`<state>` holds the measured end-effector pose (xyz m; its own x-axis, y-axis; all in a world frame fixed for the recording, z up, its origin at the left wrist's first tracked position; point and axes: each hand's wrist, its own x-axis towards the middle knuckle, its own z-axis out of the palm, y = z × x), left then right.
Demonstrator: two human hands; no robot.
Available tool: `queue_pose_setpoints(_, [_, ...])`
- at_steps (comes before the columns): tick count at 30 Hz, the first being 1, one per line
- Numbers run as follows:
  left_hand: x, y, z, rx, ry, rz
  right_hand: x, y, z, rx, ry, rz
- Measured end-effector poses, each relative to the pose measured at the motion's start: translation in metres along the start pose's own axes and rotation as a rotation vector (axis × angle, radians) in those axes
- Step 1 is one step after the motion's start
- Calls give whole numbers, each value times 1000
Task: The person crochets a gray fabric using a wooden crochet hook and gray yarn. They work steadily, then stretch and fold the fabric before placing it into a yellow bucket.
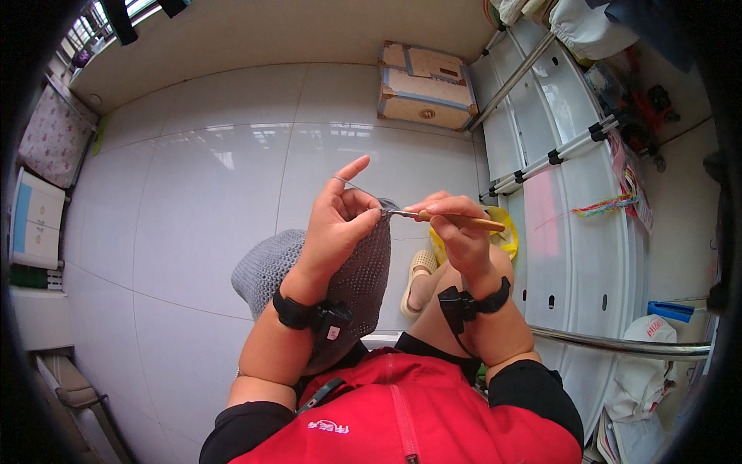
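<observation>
My left hand pinches the edge of a grey crocheted piece between thumb and fingers. Its index finger is raised, and a strand of grey yarn runs from that finger down to the worked edge. A crochet hook with a wooden handle lies in the grip of my right hand. The metal tip of the hook meets the work beside my left thumb. The grey fabric hangs below my left hand and bulges out to the left of the wrist; part of it is hidden behind the forearm.
Pale floor tiles spread ahead. A cream case with blue trim stands by the wall. White drawers and metal rails line the right side. A yellow bag sits behind my right hand, near a cream clog.
</observation>
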<state>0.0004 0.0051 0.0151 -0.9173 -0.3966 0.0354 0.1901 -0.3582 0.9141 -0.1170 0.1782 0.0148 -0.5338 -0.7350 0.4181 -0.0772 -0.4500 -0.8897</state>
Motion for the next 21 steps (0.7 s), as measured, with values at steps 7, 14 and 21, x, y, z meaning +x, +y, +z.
queue_pose_setpoints(7, [0, -3, 1, 26, 12, 37, 0, 0, 2, -97, 0, -27])
queue_pose_setpoints(14, [0, -7, 2, 260, 69, 158, 3, 3, 11, -562, -39, -216])
queue_pose_setpoints(21, [1, -2, 0, -161, 59, -134, 5, 8, 14, -236, 82, -20])
